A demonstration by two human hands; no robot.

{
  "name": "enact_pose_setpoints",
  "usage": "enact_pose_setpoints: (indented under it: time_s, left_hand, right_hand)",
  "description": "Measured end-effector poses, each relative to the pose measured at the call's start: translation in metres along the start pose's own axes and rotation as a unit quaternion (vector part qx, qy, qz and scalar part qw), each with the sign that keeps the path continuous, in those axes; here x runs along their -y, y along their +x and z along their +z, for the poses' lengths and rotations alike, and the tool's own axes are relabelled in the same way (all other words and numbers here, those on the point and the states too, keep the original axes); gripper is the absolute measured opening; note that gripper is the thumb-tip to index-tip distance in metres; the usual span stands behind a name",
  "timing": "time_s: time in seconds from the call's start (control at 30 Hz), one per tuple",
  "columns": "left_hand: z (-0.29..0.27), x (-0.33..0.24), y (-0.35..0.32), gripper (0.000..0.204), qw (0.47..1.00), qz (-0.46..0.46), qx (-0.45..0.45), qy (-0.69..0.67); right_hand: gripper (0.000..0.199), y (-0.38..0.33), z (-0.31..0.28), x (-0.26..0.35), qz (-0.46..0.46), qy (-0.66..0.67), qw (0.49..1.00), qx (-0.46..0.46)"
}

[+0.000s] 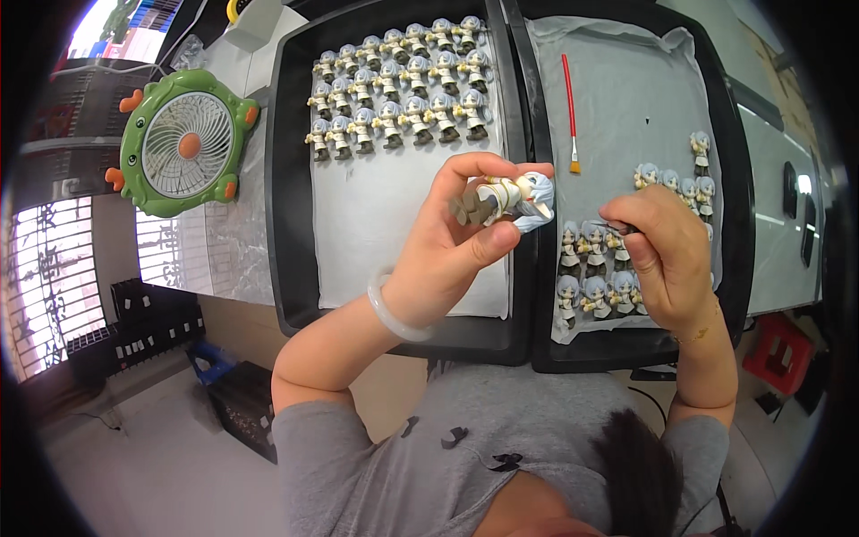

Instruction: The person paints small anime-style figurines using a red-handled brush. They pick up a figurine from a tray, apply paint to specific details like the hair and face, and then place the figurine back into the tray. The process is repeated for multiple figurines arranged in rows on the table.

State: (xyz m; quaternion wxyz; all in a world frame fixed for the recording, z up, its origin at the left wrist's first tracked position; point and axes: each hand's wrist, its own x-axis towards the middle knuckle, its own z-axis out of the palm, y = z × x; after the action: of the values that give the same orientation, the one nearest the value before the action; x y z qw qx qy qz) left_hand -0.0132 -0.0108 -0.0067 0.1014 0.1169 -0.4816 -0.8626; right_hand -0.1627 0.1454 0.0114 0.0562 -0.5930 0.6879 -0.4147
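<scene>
My left hand [447, 237] is closed around a small figurine [506, 199] with pale blue hair, a white outfit and dark legs. The figurine lies sideways in the fingers, its head toward the right. To its right, over the right tray, my right hand [667, 251] is closed in a pinch at a small dark, thin thing [619, 227], too small to name. Similar figurines [595, 291] lie in rows below that hand, which partly hides them. More figurines [389, 80] fill several rows at the far end of the left tray.
Both black trays, left [291, 224] and right [738, 224], have pale liners. A red-handled paintbrush [568, 107] and a tiny dark piece [648, 120] lie in the right one. Left of the trays stands a green fan [188, 143]. A red stool [777, 353] is at the right.
</scene>
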Motion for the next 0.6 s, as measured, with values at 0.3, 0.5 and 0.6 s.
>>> enact_pose_setpoints:
  time_s: [0.3,0.5,0.6]
  left_hand:
    - [0.0015,0.0064,0.0005,0.051,0.997,0.053,0.034,0.052]
    - [0.0042,0.0062,-0.0007,0.052,0.995,0.061,0.041,0.069]
    - [0.0039,0.0075,-0.0009,0.053,0.994,0.062,0.046,0.072]
  right_hand:
    - [0.016,-0.0008,0.0022,0.0062,-0.025,-0.05,0.998,0.026]
    - [0.019,-0.0017,0.003,0.0063,-0.029,-0.068,0.997,0.039]
    - [0.02,-0.0022,0.0047,0.0063,-0.03,-0.072,0.996,0.044]
